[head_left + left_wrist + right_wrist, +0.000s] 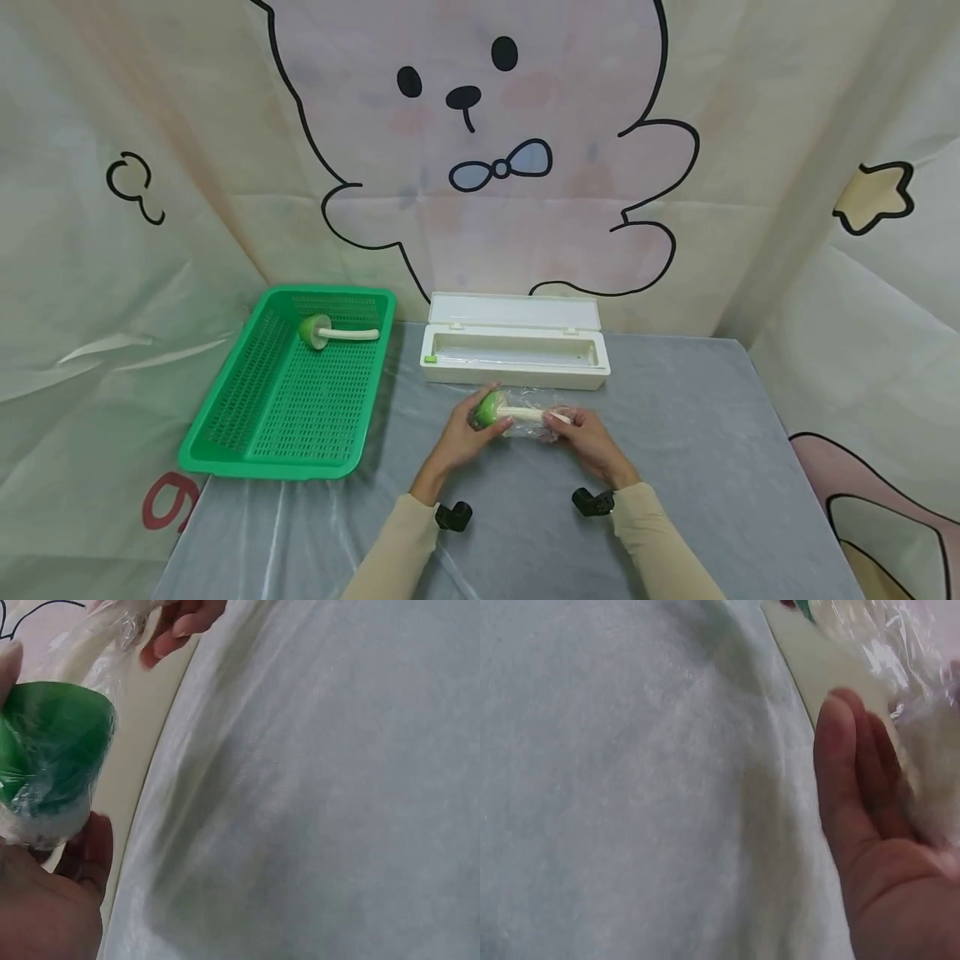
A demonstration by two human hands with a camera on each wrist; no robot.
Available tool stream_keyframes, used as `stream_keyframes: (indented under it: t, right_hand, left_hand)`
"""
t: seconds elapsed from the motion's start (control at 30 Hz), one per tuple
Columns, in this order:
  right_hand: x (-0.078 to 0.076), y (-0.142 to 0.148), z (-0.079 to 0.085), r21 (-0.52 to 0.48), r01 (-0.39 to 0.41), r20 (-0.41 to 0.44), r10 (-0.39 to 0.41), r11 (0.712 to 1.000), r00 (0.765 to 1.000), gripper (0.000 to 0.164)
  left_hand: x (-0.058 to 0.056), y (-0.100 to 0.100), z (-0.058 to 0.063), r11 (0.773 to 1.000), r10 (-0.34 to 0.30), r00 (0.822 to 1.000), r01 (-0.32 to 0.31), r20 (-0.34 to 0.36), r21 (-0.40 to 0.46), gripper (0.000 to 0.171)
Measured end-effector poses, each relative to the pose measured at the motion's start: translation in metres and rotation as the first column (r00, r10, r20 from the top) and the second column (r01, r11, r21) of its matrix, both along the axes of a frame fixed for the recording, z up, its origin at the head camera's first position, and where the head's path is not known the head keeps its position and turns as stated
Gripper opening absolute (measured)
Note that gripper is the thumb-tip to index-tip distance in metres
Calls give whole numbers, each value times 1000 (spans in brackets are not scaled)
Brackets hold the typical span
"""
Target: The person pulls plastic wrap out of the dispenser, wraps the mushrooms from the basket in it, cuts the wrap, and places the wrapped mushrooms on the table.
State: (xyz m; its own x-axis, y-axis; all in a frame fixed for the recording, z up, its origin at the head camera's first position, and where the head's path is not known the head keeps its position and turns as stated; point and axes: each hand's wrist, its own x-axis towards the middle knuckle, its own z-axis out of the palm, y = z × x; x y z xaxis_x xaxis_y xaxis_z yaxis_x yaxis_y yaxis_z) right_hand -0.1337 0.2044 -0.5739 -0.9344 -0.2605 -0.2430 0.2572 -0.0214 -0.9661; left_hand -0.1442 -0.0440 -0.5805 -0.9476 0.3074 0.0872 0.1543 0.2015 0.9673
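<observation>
A mushroom-shaped thing with a green head and white stem (521,412) is wrapped in clear plastic film (534,433). My left hand (462,435) grips its green head (56,742) at the left, thumb and fingers on opposite sides. At the stem's far end, my right hand (592,446) pinches the stem and the bunched film. In the right wrist view, crinkled film (892,652) lies beside the fingers. Both hands hold the wrapped thing just in front of a white film dispenser box (517,377).
The box's lid (514,312) stands open behind it, and a green slider (431,359) sits on its front edge. To the left, a green plastic basket (300,408) holds a second, similar green-and-white thing (345,334). A grey cloth (735,467) covers the table.
</observation>
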Motion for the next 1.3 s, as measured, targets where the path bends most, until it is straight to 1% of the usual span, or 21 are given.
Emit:
stream_keyframes:
  t: [0.1,0.27,0.47,0.53,0.6,0.7,0.8,0.87,0.97,1.03,1.13,1.2,1.3]
  right_hand:
    - [1,-2,3,-21,-14,-21,14,1000,1000,40]
    - [0,-3,6,-80,-28,-21,26,996,999,43]
    - [-2,-4,9,-86,-39,-4,39,996,999,46]
    - [-2,-5,11,-72,-36,-11,36,997,999,47]
    - [-2,-7,12,-35,-38,-29,37,999,999,47]
    - [-1,-9,15,47,-48,-88,52,998,995,45]
    - [-1,-11,16,137,-43,-153,64,990,986,42]
    - [-1,-12,15,162,-25,-179,54,987,982,40]
    - [-1,-13,13,146,9,-187,19,989,982,38]
    - [-1,-14,12,113,35,-176,-15,993,984,37]
    - [0,-14,13,89,63,-158,-48,994,986,36]
    - [0,-14,14,104,67,-156,-50,992,987,35]
    - [1,-14,17,182,48,-197,-11,982,980,38]
  left_hand:
    - [0,3,1,1000,22,1000,-23,-11,-22,62]
    - [0,8,4,996,59,998,-58,5,-62,51]
    - [1,13,12,995,88,996,-89,-10,-46,43]
    - [1,13,13,994,101,995,-101,-13,-41,41]
    - [1,13,14,992,115,993,-116,-11,-41,41]
    - [0,13,15,990,132,991,-132,-7,-56,39]
    - [-1,13,17,988,139,990,-138,10,-71,39]
    - [-1,13,19,988,135,991,-133,12,-78,40]
    - [-2,13,22,990,110,994,-109,-3,-84,40]
    - [-1,13,22,992,79,997,-81,-24,-95,38]
    - [-1,13,24,995,47,998,-50,-34,-88,41]
    - [-1,13,24,995,51,998,-53,-31,-84,40]
    - [-1,13,25,993,88,996,-87,10,-79,28]
